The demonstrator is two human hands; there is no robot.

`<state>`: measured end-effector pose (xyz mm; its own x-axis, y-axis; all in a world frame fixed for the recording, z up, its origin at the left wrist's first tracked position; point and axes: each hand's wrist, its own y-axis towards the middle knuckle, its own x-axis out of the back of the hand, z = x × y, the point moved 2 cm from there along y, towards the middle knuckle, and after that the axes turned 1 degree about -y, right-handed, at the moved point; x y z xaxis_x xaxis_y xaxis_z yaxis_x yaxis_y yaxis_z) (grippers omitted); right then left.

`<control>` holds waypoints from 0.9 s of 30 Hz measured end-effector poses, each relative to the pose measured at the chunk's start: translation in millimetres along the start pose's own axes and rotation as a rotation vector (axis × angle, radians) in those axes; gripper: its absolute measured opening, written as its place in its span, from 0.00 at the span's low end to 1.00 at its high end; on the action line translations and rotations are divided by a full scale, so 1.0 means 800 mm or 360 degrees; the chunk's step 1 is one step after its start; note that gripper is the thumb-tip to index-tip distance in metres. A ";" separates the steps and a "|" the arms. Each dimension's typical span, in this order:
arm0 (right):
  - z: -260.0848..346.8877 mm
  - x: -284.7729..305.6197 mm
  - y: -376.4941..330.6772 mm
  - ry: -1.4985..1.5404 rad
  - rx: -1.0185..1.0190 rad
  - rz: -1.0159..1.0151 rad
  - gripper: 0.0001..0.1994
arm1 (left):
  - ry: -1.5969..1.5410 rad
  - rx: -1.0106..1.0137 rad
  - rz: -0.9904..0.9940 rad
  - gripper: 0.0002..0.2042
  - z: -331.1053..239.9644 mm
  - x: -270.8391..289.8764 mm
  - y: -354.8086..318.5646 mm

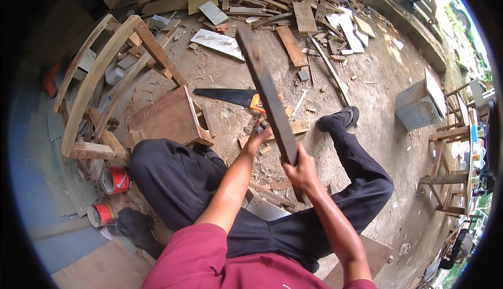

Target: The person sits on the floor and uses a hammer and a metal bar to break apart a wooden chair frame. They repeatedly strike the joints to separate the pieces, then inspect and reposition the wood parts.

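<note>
My right hand [301, 172] grips a long dark wooden plank [264, 87] near its lower end, and the plank slants up and away over the dirt ground. Just to its left, my left hand [260, 133] is closed on a small dark object that is too small to make out. I sit with dark trousers on, one leg stretched out to a black shoe [339, 118]. A hand saw [228, 96] with an orange handle lies on the ground behind the plank.
A curved wooden frame [99, 79] and a wooden block [165, 118] stand at the left. Two red cans [114, 179] sit by my knee. Scrap boards [293, 6] pile up at the back. A grey metal box [416, 105] and wooden stools [450, 168] stand at the right.
</note>
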<state>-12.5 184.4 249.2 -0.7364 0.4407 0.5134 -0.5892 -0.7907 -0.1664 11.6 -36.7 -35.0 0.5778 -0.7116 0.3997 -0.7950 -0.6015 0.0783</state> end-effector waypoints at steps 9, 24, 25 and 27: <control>0.167 0.097 0.024 -0.0032 0.0611 -0.0315 0.18 | -0.0036 0.0212 0.0014 0.12 -0.020 -0.007 0.001; -0.036 0.050 0.032 -0.0132 -0.0231 -0.0259 0.19 | -0.0237 0.0335 0.0085 0.15 -0.086 0.010 -0.002; -0.035 0.057 0.035 -0.0219 -0.0220 -0.0346 0.19 | -0.0319 0.0281 0.0102 0.14 -0.094 0.017 -0.004; -0.082 0.063 0.047 -0.0186 -0.0128 -0.0579 0.19 | -0.0602 0.0578 -0.0156 0.13 -0.117 0.029 -0.004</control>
<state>-93.6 205.2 213.6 -0.4345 0.6312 0.6425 -0.8325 -0.5537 -0.0190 10.0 -17.1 59.7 0.7255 -0.6868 0.0441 -0.6577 -0.7109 -0.2492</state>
